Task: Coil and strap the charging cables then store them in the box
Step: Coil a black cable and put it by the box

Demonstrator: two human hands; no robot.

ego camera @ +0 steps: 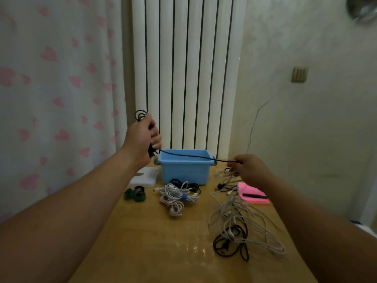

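Note:
My left hand (142, 139) is raised left of the blue box (184, 172) and grips a partly coiled black cable (187, 155); loops stick out above the fist. The cable's free length runs taut across the box's top to my right hand (247, 167), which pinches it. In front of the box lie coiled white cables (176, 196) bound with a blue strap, with a black coil behind them. A loose tangle of white and black cables (238, 223) spreads over the table's right side. Green and black straps (135, 194) lie left of the coils.
The wooden table (155, 242) stands against a white radiator and a curtain with pink hearts. A white flat object (145, 176) lies left of the box. A pink notepad (252, 193) with a black pen on it sits at the right edge.

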